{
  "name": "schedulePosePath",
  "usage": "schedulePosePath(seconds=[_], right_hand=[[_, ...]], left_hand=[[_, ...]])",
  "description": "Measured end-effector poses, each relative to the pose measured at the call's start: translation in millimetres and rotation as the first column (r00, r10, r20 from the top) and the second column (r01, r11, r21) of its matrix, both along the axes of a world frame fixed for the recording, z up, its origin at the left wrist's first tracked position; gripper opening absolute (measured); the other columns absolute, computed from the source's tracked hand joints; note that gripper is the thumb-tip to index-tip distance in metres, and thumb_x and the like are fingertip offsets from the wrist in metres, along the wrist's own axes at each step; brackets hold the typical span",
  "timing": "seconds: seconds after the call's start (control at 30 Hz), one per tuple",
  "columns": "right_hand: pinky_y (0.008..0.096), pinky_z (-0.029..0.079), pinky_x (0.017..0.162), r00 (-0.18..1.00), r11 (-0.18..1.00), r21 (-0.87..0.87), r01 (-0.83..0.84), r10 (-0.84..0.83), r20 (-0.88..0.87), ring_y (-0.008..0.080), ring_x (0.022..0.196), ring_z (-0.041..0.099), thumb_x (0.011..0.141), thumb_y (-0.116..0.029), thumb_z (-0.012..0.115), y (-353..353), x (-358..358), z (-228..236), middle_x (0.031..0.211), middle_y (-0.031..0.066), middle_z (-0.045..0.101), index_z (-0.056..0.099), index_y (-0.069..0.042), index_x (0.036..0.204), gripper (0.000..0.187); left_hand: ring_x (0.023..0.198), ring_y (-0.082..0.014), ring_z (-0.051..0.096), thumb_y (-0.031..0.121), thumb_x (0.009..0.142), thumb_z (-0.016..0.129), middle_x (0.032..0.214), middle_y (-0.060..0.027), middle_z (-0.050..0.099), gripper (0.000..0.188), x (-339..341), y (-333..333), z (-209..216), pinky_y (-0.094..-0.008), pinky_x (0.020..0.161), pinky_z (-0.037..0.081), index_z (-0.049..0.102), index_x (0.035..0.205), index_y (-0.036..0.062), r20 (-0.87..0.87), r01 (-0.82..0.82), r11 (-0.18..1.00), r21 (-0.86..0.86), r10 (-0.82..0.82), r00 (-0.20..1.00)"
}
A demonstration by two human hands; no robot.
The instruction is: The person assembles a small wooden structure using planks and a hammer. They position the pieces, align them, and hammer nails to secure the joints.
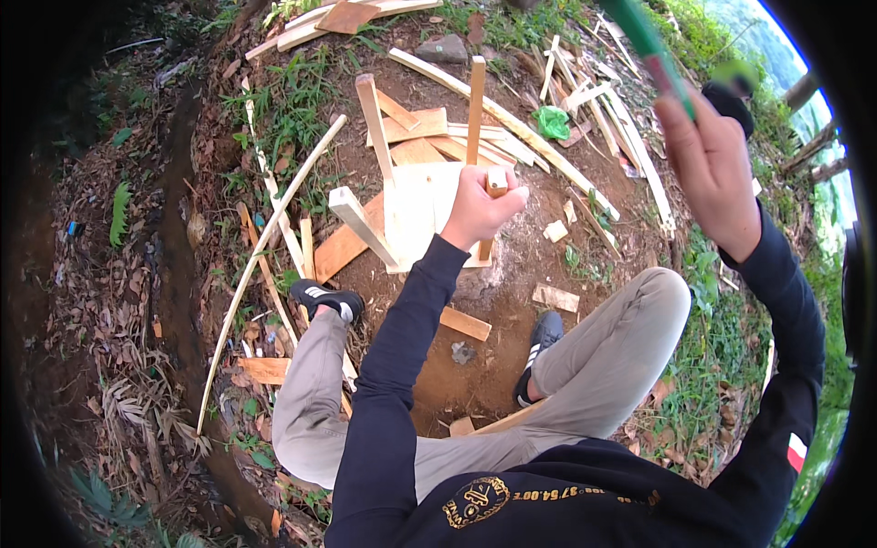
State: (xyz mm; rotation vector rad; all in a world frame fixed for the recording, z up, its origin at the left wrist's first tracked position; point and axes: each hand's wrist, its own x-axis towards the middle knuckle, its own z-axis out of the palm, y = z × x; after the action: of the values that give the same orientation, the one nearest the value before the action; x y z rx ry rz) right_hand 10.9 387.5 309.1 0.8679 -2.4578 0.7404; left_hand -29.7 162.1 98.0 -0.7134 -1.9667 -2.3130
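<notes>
"What does the left hand's grip (484,208) close round?"

"The nearest right wooden leg (496,177), one of four standing up from a pale board (425,196), just off centre towards 1 o'clock."

"And the right hand's grip (714,169)?"

"Raised at 2 o'clock, wrapped round a green handle (642,41) that runs out of view towards 1."

"What lies about?"

"A crumpled green bag (552,121) at 1, a grey stone (443,49) at 12, and a long wooden strip (272,222) curving from 11 down to 8."
</notes>
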Motion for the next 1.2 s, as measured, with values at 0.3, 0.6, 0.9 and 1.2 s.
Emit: schedulePosePath(seconds=[0.3,0.6,0.9,1.2], right_hand=[[0.0424,0.036,0.05,0.968,0.952,0.294,-0.086,0.01,0.251,0.0339,0.049,0.049,0.1,-0.029,0.052,10,9,-40,0.058,0.0169,0.045,0.053,-0.005,0.085,0.029],[0.0324,0.039,0.05,0.878,0.731,-0.527,0.433,-0.21,0.429,0.0136,0.049,0.044,0.089,-0.035,0.069,-54,-44,-291,0.055,0.0054,0.05,0.058,-0.002,0.075,0.037],[0.0224,0.031,0.032,0.56,0.394,-0.739,0.546,0.485,0.672,0.0074,0.033,0.038,0.079,0.0,0.054,-81,10,-364,0.056,-0.0016,0.051,0.063,0.0,0.117,0.039],[0.0243,0.047,0.068,0.736,0.592,-0.711,0.379,0.273,0.62,0.0055,0.074,0.055,0.073,-0.002,0.07,-79,13,-368,0.085,-0.0015,0.059,0.061,-0.003,0.091,0.019]], left_hand=[[0.048,-0.004,0.046,0.005,0.081,0.065,0.055,0.0024,0.051,0.025,6,6,-7,-0.0221,0.045,0.037,0.051,0.06,0.0054,0.026,-0.014,1.0,-0.013,0.015,1.0],[0.046,-0.0059,0.047,0.005,0.084,0.063,0.055,0.0004,0.051,0.024,6,4,9,-0.0216,0.044,0.037,0.049,0.064,0.0064,0.115,0.065,0.998,0.019,-0.067,0.991],[0.098,-0.0208,0.061,0.065,0.094,0.035,0.095,-0.0111,0.063,0.069,2,-13,8,-0.0365,0.091,0.046,0.058,0.098,0.0007,0.046,0.146,0.979,0.142,-0.153,0.987],[0.064,-0.0141,0.042,0.022,0.085,0.04,0.071,-0.006,0.047,0.022,109,-75,-126,-0.0283,0.063,0.034,0.043,0.071,0.0057,-0.123,-0.954,0.203,0.221,0.976,0.18]])
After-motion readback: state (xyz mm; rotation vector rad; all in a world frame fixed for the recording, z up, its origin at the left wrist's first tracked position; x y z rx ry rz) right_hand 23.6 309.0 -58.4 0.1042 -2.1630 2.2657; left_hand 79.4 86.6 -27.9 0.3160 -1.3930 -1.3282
